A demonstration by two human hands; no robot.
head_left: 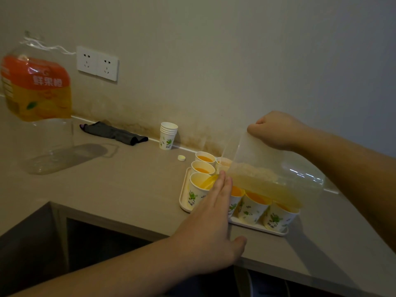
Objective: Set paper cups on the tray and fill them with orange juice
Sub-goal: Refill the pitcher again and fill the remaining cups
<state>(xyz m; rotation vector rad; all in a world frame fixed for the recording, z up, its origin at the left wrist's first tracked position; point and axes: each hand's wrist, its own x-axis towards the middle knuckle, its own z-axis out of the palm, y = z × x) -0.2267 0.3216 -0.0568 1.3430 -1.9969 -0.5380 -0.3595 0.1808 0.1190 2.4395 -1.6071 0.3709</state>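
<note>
There is just the one camera, worn on my head, so nothing is shared with a second view. It looks forward and down over the surface [132, 189] from its near edge toward the wall [214, 61] along the far edge. It sits close: my forearms enter from the bottom and right, and the wide lens bends the edges.

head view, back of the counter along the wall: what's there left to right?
Juice bottle → wall socket → dark cloth → cup stack → bottle cap → right hand gripping the tilted pitcher.
</note>
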